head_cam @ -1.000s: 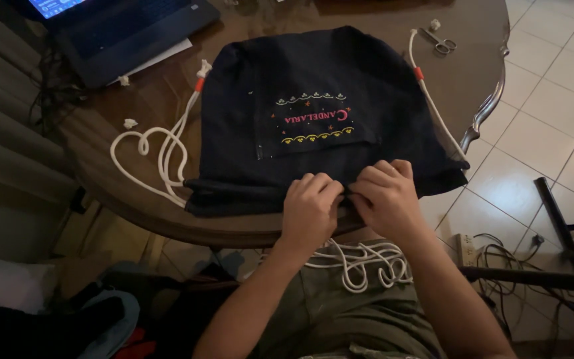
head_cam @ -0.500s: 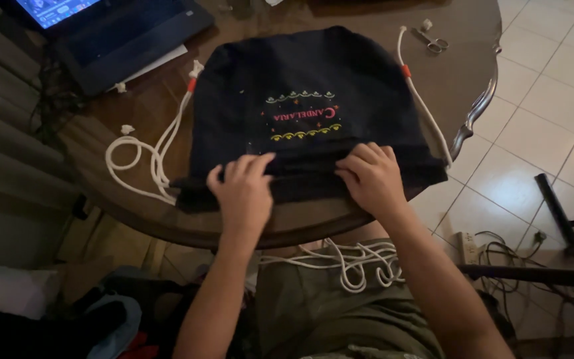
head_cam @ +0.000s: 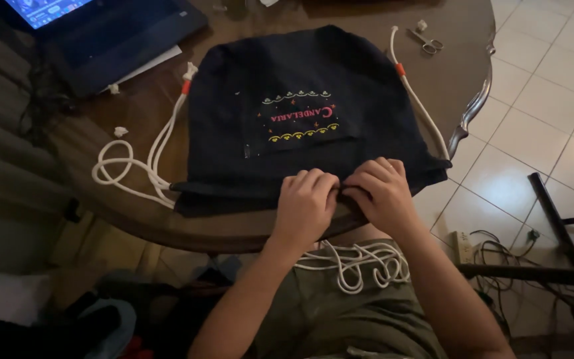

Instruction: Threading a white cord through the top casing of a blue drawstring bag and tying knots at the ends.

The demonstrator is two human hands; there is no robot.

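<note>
A dark navy drawstring bag [head_cam: 300, 86] with a small coloured print lies flat on a round wooden table [head_cam: 134, 226]. My left hand [head_cam: 305, 203] and my right hand [head_cam: 381, 193] sit side by side at the bag's near hem, fingers curled and pinching the fabric edge. White cord [head_cam: 134, 166] runs along the bag's left side and coils on the table. A second white cord [head_cam: 420, 106] runs down the right side. More white cord [head_cam: 357, 262] lies looped in my lap.
A laptop [head_cam: 101, 33] stands open at the table's far left, on white paper. Small scissors [head_cam: 428, 41] lie at the far right. The tiled floor at right carries a power strip [head_cam: 463, 244], cables and a dark metal frame [head_cam: 559, 219].
My left hand had spread out to the left along the hem half a second ago; it has come back next to my right hand, both pinching the hem again.
</note>
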